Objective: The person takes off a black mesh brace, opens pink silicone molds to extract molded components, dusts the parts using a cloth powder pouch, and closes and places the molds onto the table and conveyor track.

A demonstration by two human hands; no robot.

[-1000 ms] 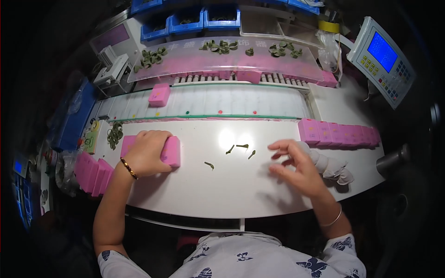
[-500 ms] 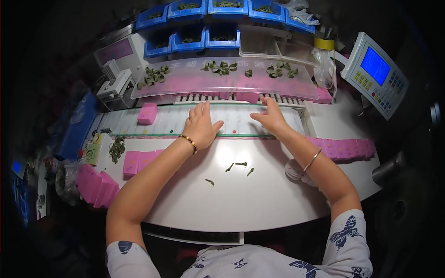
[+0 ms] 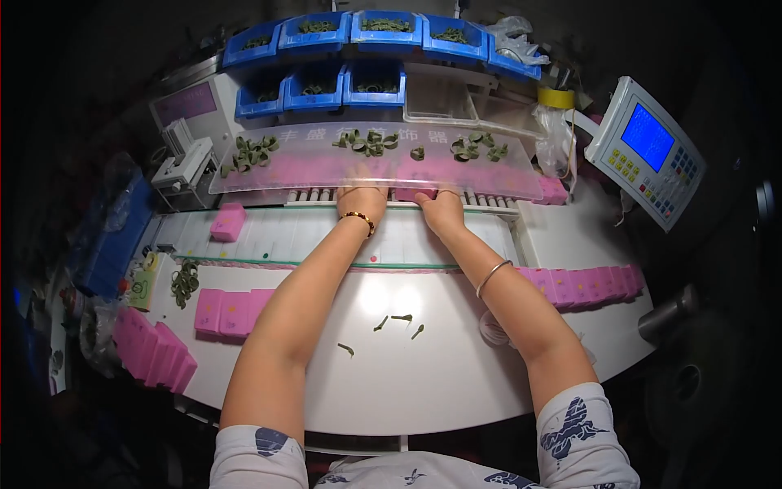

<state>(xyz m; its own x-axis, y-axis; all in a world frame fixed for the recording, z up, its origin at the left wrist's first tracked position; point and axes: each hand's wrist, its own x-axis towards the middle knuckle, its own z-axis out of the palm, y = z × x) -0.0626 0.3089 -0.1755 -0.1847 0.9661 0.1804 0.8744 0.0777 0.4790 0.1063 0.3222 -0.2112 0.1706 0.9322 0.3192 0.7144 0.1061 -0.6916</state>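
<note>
Bright white light falls on your table (image 3: 423, 391), burning out to a glare near its far side, while the surroundings sink to near black, deepest at the picture's corners. To your right, a screen (image 3: 648, 137) glows blue. The wide lens bows the table's near edge and the row of blue bins (image 3: 387, 37) into arcs. Beneath the milky, translucent shelf (image 3: 521, 175), the fingers of your left hand (image 3: 362, 198) blur to a haze.

A workshop, by its blue bins (image 3: 375, 97), rollers (image 3: 486, 199) and keypad console (image 3: 649, 151).
</note>
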